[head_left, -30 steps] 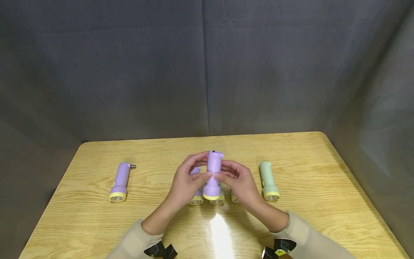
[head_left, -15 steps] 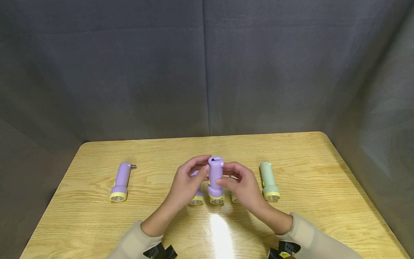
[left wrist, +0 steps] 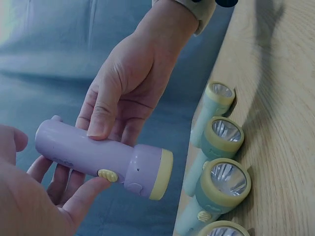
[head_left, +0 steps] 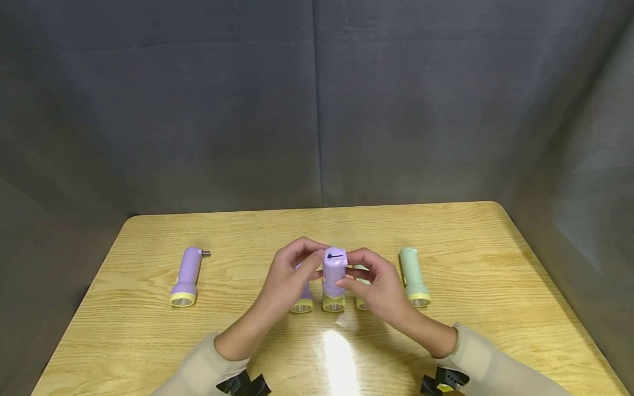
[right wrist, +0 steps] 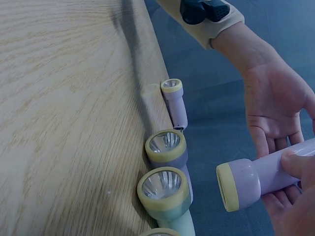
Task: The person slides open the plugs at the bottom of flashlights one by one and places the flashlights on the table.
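In the head view, both hands hold a purple flashlight (head_left: 334, 272) with a yellow rim over the middle of the table. Its flat end, with a black mark, faces up towards the head camera. My left hand (head_left: 292, 278) grips its left side, one finger near the yellow switch (left wrist: 107, 175) in the left wrist view. My right hand (head_left: 380, 283) pinches the right side between thumb and fingers. Behind the hands lie another purple flashlight (head_left: 303, 300) and a green flashlight (head_left: 363, 302), both partly hidden. One more green flashlight (left wrist: 224, 183) lies beneath the held one.
Far left on the wooden table (head_left: 257, 363) lies a purple flashlight (head_left: 187, 272) with metal plug prongs (head_left: 206, 253) sticking out. A green flashlight (head_left: 412, 272) lies to the right. Dark cloth (head_left: 317, 110) hangs behind and beside the table.
Both hands have tipped the held flashlight, so its end with the black mark now faces the head camera, and lowered it slightly. The left thumb has slid up towards that end. The other flashlights stay put.
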The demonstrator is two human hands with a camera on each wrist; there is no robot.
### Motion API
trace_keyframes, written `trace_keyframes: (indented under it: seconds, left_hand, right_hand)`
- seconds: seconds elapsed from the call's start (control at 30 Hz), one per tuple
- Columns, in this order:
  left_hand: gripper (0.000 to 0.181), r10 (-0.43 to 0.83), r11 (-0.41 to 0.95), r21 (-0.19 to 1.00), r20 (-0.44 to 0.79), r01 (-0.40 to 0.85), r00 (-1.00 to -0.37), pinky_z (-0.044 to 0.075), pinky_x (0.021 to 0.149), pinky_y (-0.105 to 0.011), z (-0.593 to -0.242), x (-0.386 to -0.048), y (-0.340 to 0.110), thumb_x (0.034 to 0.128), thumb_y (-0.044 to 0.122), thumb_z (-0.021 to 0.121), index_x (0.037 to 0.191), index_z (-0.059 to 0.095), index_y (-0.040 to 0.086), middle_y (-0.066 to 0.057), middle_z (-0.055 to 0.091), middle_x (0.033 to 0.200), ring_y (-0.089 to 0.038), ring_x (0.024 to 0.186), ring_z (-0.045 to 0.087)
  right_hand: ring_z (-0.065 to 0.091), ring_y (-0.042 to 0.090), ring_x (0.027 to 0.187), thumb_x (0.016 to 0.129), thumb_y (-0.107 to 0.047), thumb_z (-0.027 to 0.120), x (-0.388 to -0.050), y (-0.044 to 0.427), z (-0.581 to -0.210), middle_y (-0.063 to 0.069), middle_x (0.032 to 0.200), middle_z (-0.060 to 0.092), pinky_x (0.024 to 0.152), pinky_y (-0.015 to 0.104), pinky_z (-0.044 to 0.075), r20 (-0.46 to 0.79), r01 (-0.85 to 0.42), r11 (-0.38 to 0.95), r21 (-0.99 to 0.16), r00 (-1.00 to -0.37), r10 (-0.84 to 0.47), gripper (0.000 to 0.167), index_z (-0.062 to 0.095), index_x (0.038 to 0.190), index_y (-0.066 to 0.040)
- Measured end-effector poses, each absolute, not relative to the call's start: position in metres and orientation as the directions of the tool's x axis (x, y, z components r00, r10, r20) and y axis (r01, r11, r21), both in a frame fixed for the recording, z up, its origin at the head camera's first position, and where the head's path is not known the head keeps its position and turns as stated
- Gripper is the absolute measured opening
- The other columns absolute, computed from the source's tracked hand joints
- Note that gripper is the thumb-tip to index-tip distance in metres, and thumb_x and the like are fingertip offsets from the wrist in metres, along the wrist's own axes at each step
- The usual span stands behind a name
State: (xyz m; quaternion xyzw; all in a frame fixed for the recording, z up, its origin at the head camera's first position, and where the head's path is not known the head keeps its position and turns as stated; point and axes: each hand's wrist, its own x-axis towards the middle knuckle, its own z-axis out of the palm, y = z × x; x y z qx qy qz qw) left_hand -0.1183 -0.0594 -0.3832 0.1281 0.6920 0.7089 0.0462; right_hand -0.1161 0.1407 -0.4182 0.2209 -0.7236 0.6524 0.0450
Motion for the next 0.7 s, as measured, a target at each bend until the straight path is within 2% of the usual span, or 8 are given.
trace_keyframes:
  seconds: [0.23, 0.43, 0.7]
  left_hand:
    - [0.012, 0.263, -0.008, 0.998, 0.061, 0.061, -0.963, 0.06, 0.085, -0.04, -0.379, -0.119, -0.055, 0.0996, 0.009, 0.061, 0.105, 0.066, 0.0, -0.013, 0.065, 0.109, -0.025, 0.105, 0.063]
    - [0.009, 0.26, 0.03, 0.998, 0.039, 0.049, -0.965, 0.06, 0.084, -0.04, -0.376, -0.118, -0.055, 0.0987, 0.01, 0.062, 0.102, 0.067, 0.003, -0.011, 0.066, 0.108, -0.024, 0.105, 0.063]
    - [0.005, 0.259, 0.039, 0.998, 0.045, 0.057, -0.965, 0.06, 0.082, -0.039, -0.375, -0.12, -0.056, 0.0968, 0.006, 0.062, 0.098, 0.066, 0.002, -0.011, 0.066, 0.105, -0.023, 0.1, 0.062]
  right_hand:
    - [0.065, 0.006, 0.103, 0.077, 0.013, 0.08, -0.114, 0.142, -0.421, 0.012, 0.105, 0.068, 0.09, 0.035, 0.058, 0.363, -0.388, 0.056, -0.92, -0.898, -0.25, 0.031, 0.065, 0.104, 0.01]
    - [0.065, 0.008, 0.104, 0.076, 0.014, 0.08, -0.113, 0.14, -0.424, 0.007, 0.105, 0.068, 0.09, 0.035, 0.059, 0.36, -0.379, 0.029, -0.925, -0.899, -0.249, 0.032, 0.065, 0.104, 0.01]
    - [0.066, 0.01, 0.104, 0.076, 0.017, 0.079, -0.114, 0.135, -0.428, 0.008, 0.104, 0.068, 0.089, 0.036, 0.059, 0.381, -0.39, -0.014, -0.921, -0.893, -0.241, 0.031, 0.065, 0.102, 0.011]
